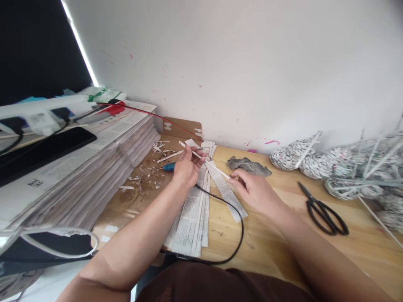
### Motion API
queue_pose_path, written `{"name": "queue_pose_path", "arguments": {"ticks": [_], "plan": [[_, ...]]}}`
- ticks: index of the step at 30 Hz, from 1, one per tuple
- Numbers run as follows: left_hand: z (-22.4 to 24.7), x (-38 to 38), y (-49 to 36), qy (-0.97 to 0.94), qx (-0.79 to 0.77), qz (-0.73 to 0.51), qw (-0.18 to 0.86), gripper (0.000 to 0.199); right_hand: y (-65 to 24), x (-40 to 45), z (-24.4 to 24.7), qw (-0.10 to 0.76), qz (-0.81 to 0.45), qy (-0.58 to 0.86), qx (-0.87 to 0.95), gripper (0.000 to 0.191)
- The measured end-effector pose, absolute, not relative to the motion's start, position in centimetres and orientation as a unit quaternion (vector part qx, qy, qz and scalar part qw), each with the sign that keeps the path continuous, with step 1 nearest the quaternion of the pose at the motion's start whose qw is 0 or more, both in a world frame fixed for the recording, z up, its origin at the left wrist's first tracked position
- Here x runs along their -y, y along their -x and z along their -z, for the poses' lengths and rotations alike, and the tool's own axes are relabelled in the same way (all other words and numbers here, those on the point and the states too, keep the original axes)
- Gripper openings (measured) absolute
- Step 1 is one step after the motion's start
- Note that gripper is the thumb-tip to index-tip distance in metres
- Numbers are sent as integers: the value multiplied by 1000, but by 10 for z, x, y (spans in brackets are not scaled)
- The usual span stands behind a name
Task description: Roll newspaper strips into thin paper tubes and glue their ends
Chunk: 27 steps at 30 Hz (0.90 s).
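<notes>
A thin white strip of folded or rolled paper (220, 171) runs slantwise between my two hands. My left hand (189, 165) is closed around its upper part, palm turned partly upward. At the strip's lower right end, my right hand (252, 188) pinches it between thumb and fingertips. Under my hands lies a stack of cut newspaper strips (190, 226), with one loose newspaper strip (228, 193) angled off to the right. Beside my left hand, a blue-handled tool (169, 167) with a thin tip points left; my hand hides its rear part.
Tall newspaper stacks (126, 155) stand left, bearing a black phone (50, 147) and a power strip (47, 109). A black cable (242, 235) loops near me. Paper scraps (138, 180) litter a brown board. Rightward lie a grey cloth (248, 165), black scissors (324, 212) and paper-cord bundles (343, 165).
</notes>
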<state>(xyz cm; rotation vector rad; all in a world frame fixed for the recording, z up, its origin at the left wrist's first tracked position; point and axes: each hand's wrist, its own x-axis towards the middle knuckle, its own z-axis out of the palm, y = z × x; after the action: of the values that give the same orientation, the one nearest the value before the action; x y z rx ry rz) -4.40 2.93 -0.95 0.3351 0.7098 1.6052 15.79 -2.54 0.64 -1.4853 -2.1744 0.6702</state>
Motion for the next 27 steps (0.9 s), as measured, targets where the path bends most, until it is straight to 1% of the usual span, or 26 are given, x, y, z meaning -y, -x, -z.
{"name": "queue_pose_path", "arguments": {"ticks": [1,3,6,8,11,12,13,17,18,19,22,23,24,25,27], "plan": [[10,-30,44,-145,-310,-701,625,28,-156,26,-6,195,-182,529,806,28],[11,-30,45,-142,-310,-704,623,29,-154,28,-6,166,-124,520,829,30],[11,-31,45,-143,-306,-702,628,30,-155,27,-5,176,-132,524,823,32],[12,-31,44,-144,-305,-698,632,30,-158,25,-4,187,-217,536,794,35],[12,-31,43,-144,-306,-695,634,30,-160,24,-3,177,-414,532,717,45],[12,-31,42,-146,-307,-694,634,30,-160,24,-3,174,-442,532,701,46],[13,-31,42,-148,-308,-693,635,30,-160,24,-3,176,-433,535,704,45],[15,-30,41,-162,-305,-685,641,28,-155,27,-2,197,-226,541,786,33],[15,-30,41,-165,-301,-684,643,28,-155,27,-2,199,-222,538,788,33],[14,-30,41,-167,-296,-684,646,27,-155,27,-2,199,-257,538,778,35],[12,-28,40,-167,-288,-681,653,28,-159,26,-3,184,-461,521,695,45],[11,-28,40,-165,-288,-679,655,28,-159,25,-3,176,-500,512,676,46],[11,-28,39,-164,-290,-678,655,27,-160,25,-4,172,-501,509,679,46],[10,-27,39,-164,-293,-677,655,27,-160,25,-4,171,-462,514,702,44],[10,-27,38,-165,-298,-676,654,26,-158,26,-4,177,-312,537,764,37]]}}
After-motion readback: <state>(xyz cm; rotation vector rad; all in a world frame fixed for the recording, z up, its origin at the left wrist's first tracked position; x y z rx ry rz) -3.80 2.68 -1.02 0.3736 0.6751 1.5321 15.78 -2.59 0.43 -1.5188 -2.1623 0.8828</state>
